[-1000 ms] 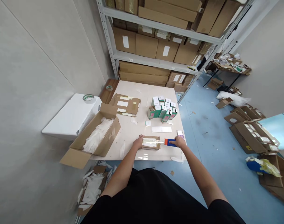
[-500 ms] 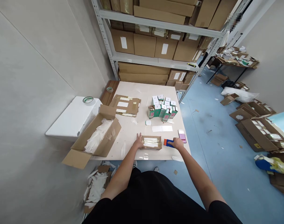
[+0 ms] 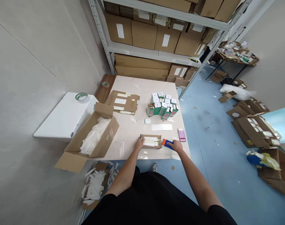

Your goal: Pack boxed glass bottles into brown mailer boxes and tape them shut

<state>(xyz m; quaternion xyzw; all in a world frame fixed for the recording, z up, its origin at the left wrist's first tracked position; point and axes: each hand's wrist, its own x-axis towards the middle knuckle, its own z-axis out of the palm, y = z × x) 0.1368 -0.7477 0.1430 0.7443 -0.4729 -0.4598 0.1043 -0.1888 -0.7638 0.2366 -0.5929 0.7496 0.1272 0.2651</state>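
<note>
A small taped cardboard box (image 3: 151, 144) with white labels on top lies near the table's front edge. My left hand (image 3: 139, 143) grips its left end, with the thumb along the near side. At the other end, my right hand (image 3: 177, 145) is closed around a flat blue scraper-like tool (image 3: 168, 144). The tool's wide orange end is at the box's right edge; I cannot tell whether they touch. Just beyond the box lies a white paper strip (image 3: 161, 127). A pink-screened phone (image 3: 182, 135) rests beside my right hand.
Several green-and-white small boxes (image 3: 157, 108) stand farther back on the table (image 3: 130, 134). Flattened cardboard (image 3: 126, 107) lies back left. An open carton (image 3: 105, 143) of white material and a tape roll (image 3: 81, 96) are left. A loaded shelf rack (image 3: 142, 53) rises behind.
My left hand has closed from spread fingers onto the box's left end. The blue tool has moved left and tilted, its orange end now at the box. The camera view has shifted slightly.
</note>
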